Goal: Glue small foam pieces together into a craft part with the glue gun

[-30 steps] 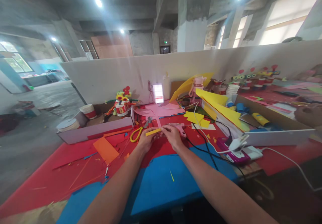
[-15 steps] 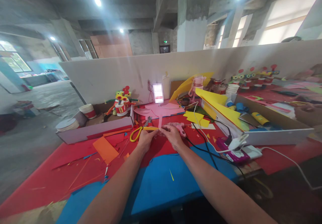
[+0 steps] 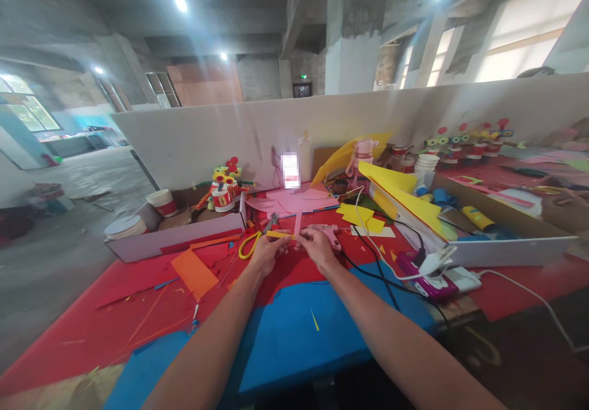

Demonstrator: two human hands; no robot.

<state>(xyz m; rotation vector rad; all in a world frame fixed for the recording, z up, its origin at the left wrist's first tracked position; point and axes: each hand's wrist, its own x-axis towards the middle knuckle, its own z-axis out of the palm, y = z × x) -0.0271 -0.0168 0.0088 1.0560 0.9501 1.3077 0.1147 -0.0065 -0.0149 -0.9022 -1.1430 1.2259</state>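
Observation:
My left hand (image 3: 268, 255) pinches a narrow yellow paper strip (image 3: 280, 234) that runs sideways. My right hand (image 3: 316, 250), fingers closed, grips a pink paper strip (image 3: 299, 222) that points away from me. The two strips meet between my fingertips, where the exact overlap is partly hidden. Just beyond my right hand lies a pink glue gun (image 3: 332, 234), partly covered by the fingers. Beside my left hand rest yellow-handled scissors (image 3: 248, 247) and a pair of pliers (image 3: 273, 220).
Boxes stand at left (image 3: 179, 238) and right (image 3: 501, 247), the left one with a paper-cup figure (image 3: 224, 192). A power strip (image 3: 426, 275) with cables lies at right. Orange paper (image 3: 195, 273), blue sheet (image 3: 317, 342) and yellow pieces (image 3: 356, 215) cover the red table. A co-worker's hand (image 3: 564, 204) shows far right.
Both hands stay close together at nearly the same spot. The pink strip leans slightly more to the right, and the fingers have shifted a little around the strips' meeting point.

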